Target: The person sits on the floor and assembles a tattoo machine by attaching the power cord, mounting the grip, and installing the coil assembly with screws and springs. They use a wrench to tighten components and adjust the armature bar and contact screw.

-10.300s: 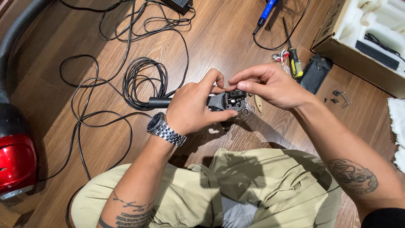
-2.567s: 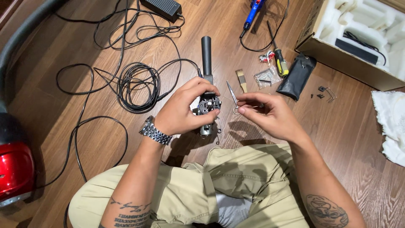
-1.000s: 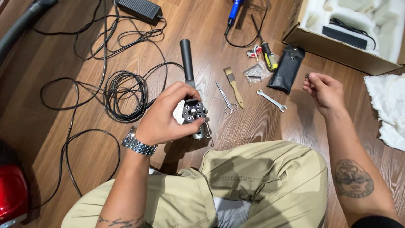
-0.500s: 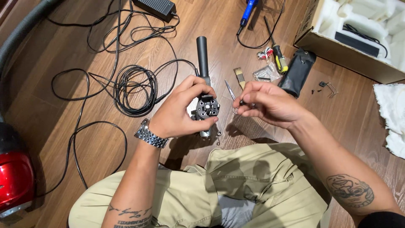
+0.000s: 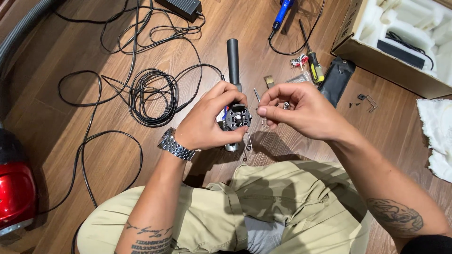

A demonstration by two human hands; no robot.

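Handle assembly [image 5: 237, 117] is gripped in the left hand [image 5: 207, 124], black round end face up. Right hand [image 5: 301, 110] pinches something small beside it, apparently a fastener; fitting it demands precise alignment.

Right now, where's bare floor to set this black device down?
Bare floor shows between the black pouch, the small clip and the white cloth, right of the right hand. Left of the left hand, the coiled cable crowds it.
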